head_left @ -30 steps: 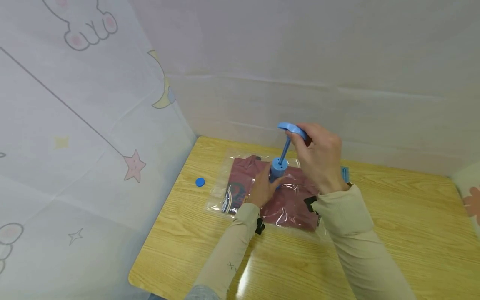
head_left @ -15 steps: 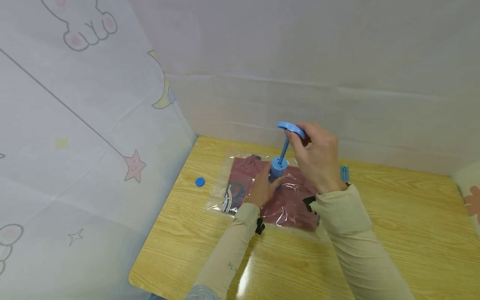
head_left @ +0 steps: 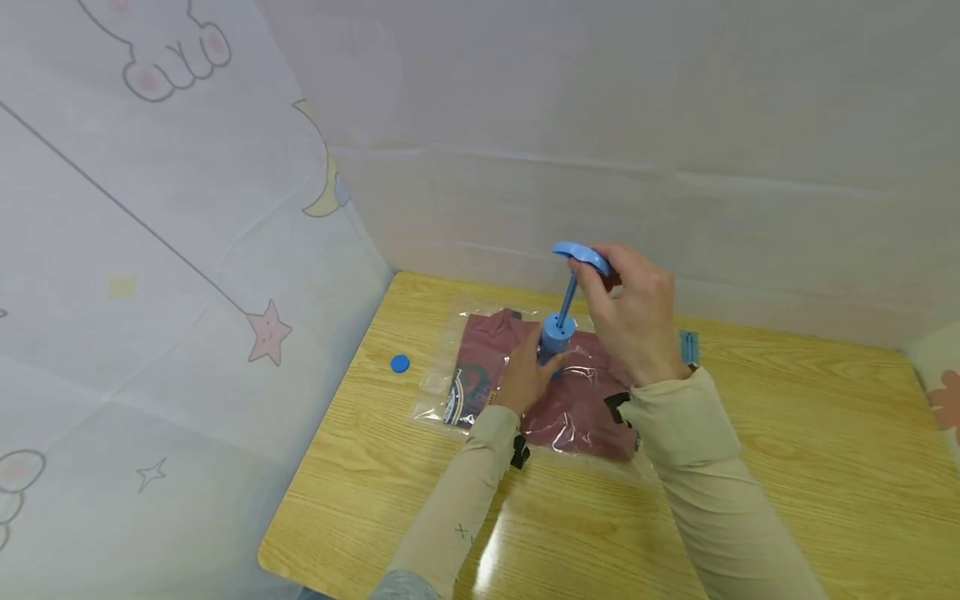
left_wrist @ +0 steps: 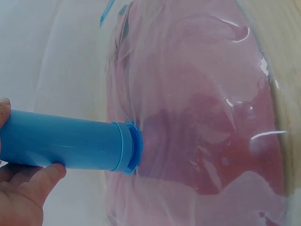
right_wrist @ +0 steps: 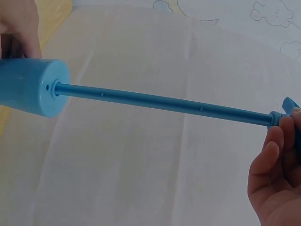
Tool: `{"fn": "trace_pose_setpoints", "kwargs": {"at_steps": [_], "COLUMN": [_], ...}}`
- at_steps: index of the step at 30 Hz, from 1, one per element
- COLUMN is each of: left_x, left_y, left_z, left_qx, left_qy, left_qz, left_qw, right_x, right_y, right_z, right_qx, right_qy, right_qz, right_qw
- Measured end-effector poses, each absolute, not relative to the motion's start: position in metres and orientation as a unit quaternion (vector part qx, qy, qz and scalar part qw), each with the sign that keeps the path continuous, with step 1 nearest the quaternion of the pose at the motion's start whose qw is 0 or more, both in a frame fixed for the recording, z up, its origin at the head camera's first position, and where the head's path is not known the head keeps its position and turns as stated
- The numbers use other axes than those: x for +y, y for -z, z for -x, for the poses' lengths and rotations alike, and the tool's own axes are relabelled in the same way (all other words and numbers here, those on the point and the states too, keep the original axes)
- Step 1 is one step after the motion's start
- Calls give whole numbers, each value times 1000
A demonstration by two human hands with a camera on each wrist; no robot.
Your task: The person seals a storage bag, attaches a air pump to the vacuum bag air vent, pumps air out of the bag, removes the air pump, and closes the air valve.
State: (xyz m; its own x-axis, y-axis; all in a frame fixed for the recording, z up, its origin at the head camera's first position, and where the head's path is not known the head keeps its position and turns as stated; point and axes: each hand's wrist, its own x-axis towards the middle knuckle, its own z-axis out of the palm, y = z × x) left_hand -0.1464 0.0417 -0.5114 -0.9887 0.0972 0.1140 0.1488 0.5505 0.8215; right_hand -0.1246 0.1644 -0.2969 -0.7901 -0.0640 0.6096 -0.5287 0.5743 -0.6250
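A blue hand pump stands over a clear plastic bag point(head_left: 433, 402), inside which a folded dark red garment point(head_left: 585, 417) lies flat. My left hand point(head_left: 525, 379) grips the pump barrel point(left_wrist: 70, 141) around its side. In the left wrist view, the barrel's flared end meets the bag film, which is creased around it. The pump handle point(head_left: 581, 254) is held by my right hand point(head_left: 637, 308), fingers curled at its underside. Between handle and barrel, the thin blue rod point(right_wrist: 164, 104) is drawn far out. The garment has a printed design on its left part.
On the wooden table point(head_left: 352, 467), a round blue cap point(head_left: 400, 363) lies left of the bag. A small flat blue piece point(head_left: 689, 346) is beyond my right wrist. Pale printed sheets point(head_left: 525, 200) hang behind and to the left, close to the table's edges.
My right hand and the handle have shifted very slightly left, with the rod still drawn out. The left hand keeps the same hold on the barrel.
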Motion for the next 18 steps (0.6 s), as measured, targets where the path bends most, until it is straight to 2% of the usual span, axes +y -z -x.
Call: {"fn": "trace_pose_setpoints", "kwargs": {"at_steps": [18], "left_x": [40], "left_y": [513], "left_z": [144], "left_qx": [-874], "left_qy": [479], "left_qz": [74], "left_qw": [36], "right_x": [163], "right_y": [315], "right_z": [130], "right_qx": [-865], "right_qy": [-423], "right_qz": [-156], "right_qw": [222]}}
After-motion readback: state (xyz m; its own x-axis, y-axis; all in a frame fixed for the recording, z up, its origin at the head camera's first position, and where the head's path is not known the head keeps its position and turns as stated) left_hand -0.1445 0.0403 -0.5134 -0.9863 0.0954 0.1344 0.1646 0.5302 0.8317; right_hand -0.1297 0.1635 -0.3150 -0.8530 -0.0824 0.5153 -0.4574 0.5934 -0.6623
